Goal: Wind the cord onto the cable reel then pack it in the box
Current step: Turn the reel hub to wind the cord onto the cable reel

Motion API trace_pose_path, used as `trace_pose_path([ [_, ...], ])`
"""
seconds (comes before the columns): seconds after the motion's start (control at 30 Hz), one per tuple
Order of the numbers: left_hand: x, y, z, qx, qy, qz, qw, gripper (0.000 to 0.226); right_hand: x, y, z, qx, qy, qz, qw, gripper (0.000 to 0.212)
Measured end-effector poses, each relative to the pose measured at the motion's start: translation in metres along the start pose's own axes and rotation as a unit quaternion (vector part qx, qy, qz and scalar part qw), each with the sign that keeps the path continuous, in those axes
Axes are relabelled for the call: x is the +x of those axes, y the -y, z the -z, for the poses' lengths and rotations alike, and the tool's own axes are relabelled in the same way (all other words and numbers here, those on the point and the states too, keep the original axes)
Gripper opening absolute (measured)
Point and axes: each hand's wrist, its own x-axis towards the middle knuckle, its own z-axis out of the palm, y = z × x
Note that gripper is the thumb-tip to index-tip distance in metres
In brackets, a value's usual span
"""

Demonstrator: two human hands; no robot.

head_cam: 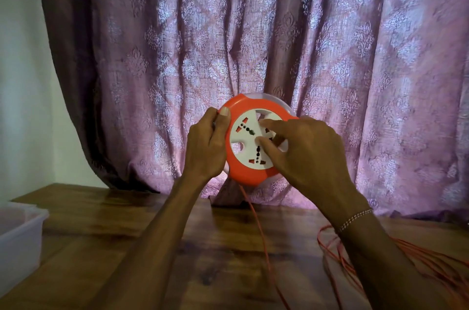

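Two hands hold up a round orange cable reel (250, 141) in front of a purple curtain (253, 30). The reel is up in the air, above the far edge of a wooden table (127, 228). Its white middle part, with plug holes in it, faces the person.

To the left of the reel, the left hand (206, 146) grips the orange rim. Its thumb lies on the front of the rim and the other fingers curl round the edge. To the right of the reel, the right hand (304, 149) reaches over the white middle. Two of its fingers (269, 123) are bent and poke into the gaps in the white part, so it has hold of the reel too. A thin beaded band sits on the right wrist.

One thin orange cord (261, 236) hangs down from the bottom of the reel and runs across the table toward the person. More of the cord lies in loose loops on the table, low and to the right of the reel. Far to the left of the reel and lower down, a clear plastic box (20, 233) sits on the table.
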Motion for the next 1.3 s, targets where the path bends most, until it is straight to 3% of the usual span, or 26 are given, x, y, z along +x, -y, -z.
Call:
trace_pose_path([
  [0.07, -0.0003, -0.0011, -0.0001, -0.001, -0.003, 0.001, 1.000, 0.054, 0.0016, -0.0032, -0.0017, 0.033, 0.016, 0.052, 0.998, 0.028],
  [0.13, 0.0001, -0.0011, 0.0003, -0.008, -0.005, 0.002, 1.000, 0.055, 0.0040, -0.0050, -0.0026, 0.049, 0.067, 0.102, 0.991, 0.036],
  [0.27, 0.0002, -0.0010, 0.0014, -0.012, -0.003, 0.004, 1.000, 0.056, 0.0040, 0.0020, -0.0003, 0.025, 0.170, 0.098, 0.980, 0.053],
  [0.53, -0.0014, -0.0022, -0.0014, 0.008, -0.008, -0.004, 1.000, 0.048, -0.0020, 0.0001, -0.0022, -0.058, 0.087, 0.085, 0.991, 0.053],
  [0.7, -0.0002, -0.0012, -0.0003, -0.001, -0.009, 0.000, 1.000, 0.052, -0.0011, 0.0023, -0.0051, 0.009, -0.002, -0.033, 0.999, 0.050],
  [0.87, -0.0009, -0.0005, -0.0004, -0.006, -0.006, -0.004, 1.000, 0.058, 0.0007, 0.0021, 0.0008, 0.016, 0.009, -0.009, 1.000, 0.038],
  [0.97, -0.0013, -0.0016, -0.0005, -0.005, -0.006, -0.005, 1.000, 0.057, 0.0016, -0.0019, -0.0012, 0.026, 0.016, 0.053, 0.998, 0.025],
  [1.1, -0.0008, -0.0023, 0.0012, -0.010, -0.010, -0.001, 1.000, 0.059, 0.0025, -0.0045, -0.0027, 0.052, 0.076, 0.124, 0.988, 0.039],
  [1.2, -0.0001, -0.0029, 0.0024, -0.009, -0.013, 0.002, 1.000, 0.055, 0.0024, 0.0003, -0.0011, 0.030, 0.140, 0.110, 0.984, 0.052],
  [1.3, -0.0002, -0.0038, 0.0020, -0.013, -0.013, 0.003, 1.000, 0.053, 0.0019, 0.0034, 0.0007, 0.018, 0.141, 0.093, 0.986, 0.056],
])
